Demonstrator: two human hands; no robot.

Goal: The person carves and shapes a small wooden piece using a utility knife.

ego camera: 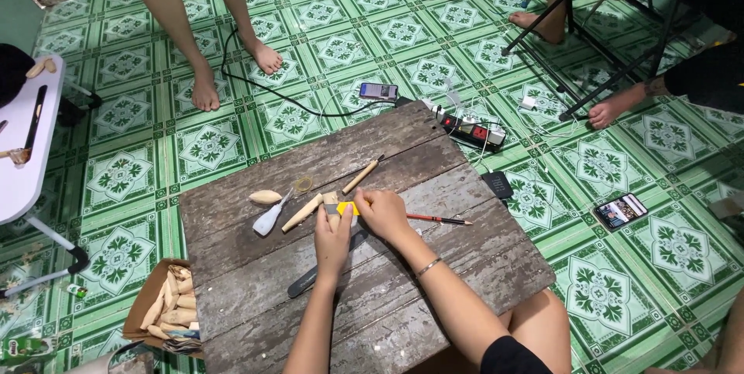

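My left hand [333, 239] holds a small pale wooden piece [332, 200] over a weathered wooden board [256, 281]. My right hand [382, 211] grips a yellow utility knife [346, 208] against that piece. A red pencil [438, 220] lies just right of my right hand. To the left lie a wooden stick [301, 213], a white-handled tool [269, 220], an oval wooden blank [265, 196] and a rubber band [303, 184]. A wooden-handled tool [362, 175] rests farther back. A dark flat tool [306, 281] lies under my left wrist.
A cardboard box [147, 308] of wooden blanks sits at the board's left. Phones [378, 91] [620, 210], a power strip [474, 132] and cables lie on the green tiled floor. Other people's bare feet [204, 91] and legs stand behind. A white table [27, 141] is at the left.
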